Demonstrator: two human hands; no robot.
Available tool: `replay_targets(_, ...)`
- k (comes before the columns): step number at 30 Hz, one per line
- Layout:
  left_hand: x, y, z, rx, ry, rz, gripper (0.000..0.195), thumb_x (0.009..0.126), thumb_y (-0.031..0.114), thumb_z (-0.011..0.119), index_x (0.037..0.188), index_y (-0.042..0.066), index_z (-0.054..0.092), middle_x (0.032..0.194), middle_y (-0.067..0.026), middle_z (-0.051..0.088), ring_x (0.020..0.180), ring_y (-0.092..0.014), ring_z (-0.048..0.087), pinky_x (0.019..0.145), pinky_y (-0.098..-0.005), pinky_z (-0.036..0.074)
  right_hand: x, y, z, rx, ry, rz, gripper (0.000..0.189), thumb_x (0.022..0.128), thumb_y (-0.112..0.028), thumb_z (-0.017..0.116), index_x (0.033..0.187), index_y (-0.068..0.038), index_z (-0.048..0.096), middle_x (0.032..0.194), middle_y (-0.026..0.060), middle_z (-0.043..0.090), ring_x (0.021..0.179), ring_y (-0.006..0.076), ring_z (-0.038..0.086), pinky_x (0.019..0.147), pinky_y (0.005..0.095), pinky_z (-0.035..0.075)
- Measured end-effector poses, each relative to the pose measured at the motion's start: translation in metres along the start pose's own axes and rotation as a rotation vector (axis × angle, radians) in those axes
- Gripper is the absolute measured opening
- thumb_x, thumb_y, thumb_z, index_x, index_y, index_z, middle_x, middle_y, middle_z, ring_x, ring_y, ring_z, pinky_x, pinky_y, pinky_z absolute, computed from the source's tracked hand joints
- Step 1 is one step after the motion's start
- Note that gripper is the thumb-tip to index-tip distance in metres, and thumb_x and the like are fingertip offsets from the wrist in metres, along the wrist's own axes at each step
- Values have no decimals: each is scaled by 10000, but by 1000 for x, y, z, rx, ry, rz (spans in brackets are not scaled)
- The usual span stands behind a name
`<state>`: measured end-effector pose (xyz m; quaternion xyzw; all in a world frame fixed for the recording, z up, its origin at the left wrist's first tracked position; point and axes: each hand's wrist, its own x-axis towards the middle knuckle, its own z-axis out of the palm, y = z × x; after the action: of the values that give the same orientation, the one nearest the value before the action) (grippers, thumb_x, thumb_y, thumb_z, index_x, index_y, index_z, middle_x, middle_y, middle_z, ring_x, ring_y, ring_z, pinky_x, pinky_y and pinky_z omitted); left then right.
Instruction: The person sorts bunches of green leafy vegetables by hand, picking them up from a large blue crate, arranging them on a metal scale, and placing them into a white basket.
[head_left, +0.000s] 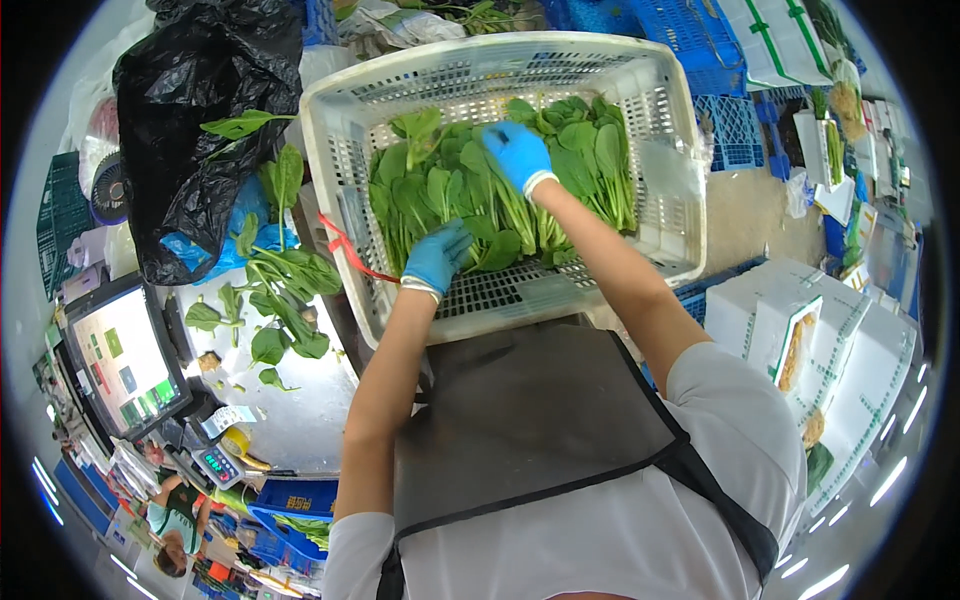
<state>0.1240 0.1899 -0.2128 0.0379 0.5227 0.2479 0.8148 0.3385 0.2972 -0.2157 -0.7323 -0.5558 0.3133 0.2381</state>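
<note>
A white perforated plastic crate (495, 319) lies before me, holding rows of leafy greens with pale green stems (600, 157). Both of my hands wear blue gloves and are inside it. My left hand (439, 256) rests against leaves at the crate's near left part; its fingers point up and right, partly over the greens. My right hand (517, 154) is on the greens near the middle, back of the hand up, with its fingertips hidden or bent among leaves. Whether either hand grips a stem cannot be made out. A red ribbon (346, 247) hangs at the crate's left rim.
Loose leaves (281, 300) lie on a metal table (300, 405) at left, beside a lit screen (120, 360) and a black plastic bag (180, 135). White foam boxes (817, 367) stand at right, blue crates (690, 45) behind. A person (176, 525) is far off at lower left.
</note>
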Motion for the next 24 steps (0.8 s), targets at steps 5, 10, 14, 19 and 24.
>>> replay_targets(5, -4, -16, -18, -53, 76, 54, 319, 922, 148, 555, 1228, 65, 590, 1152, -97, 652, 1035, -222, 624, 864, -320, 487, 62, -60, 52, -165, -543, 81, 774, 903, -676, 346, 981, 6, 703, 974, 247, 680, 893, 387, 663, 830, 485, 501)
replay_targets(10, -7, -19, -21, -109, 101, 77, 297, 896, 129, 590, 1188, 83, 620, 1105, -70, 667, 994, -209, 625, 855, -325, 480, 50, -62, 153, -532, -644, 3, 420, 842, -445, 626, 1065, -103, 722, 1126, 132, 687, 1021, 324, 660, 833, 454, 524)
replay_targets(14, -5, -2, -32, -55, 155, 108, 383, 940, 193, 538, 1306, 81, 563, 1295, -85, 580, 1166, -223, 541, 945, -346, 428, 52, -31, 148, -276, -546, 284, 316, 841, -327, 615, 959, -59, 732, 1055, 164, 697, 942, 350, 675, 769, 450, 540)
replay_targets(19, 16, 12, -37, -196, 179, 128, 365, 927, 218, 569, 1256, 60, 591, 1199, -88, 626, 1081, -215, 571, 934, -330, 429, 49, -38, 109, -148, -546, 146, 464, 825, -476, 630, 960, -42, 726, 1054, 193, 687, 926, 367, 670, 778, 456, 539)
replay_targets(24, 23, 14, -15, -257, 215, 38, 326, 932, 139, 550, 1239, 40, 600, 1276, -144, 594, 1167, -264, 551, 992, -363, 426, 52, -57, 126, -394, -620, 196, 413, 846, -431, 638, 1033, -71, 717, 1087, 150, 693, 981, 332, 674, 794, 433, 541)
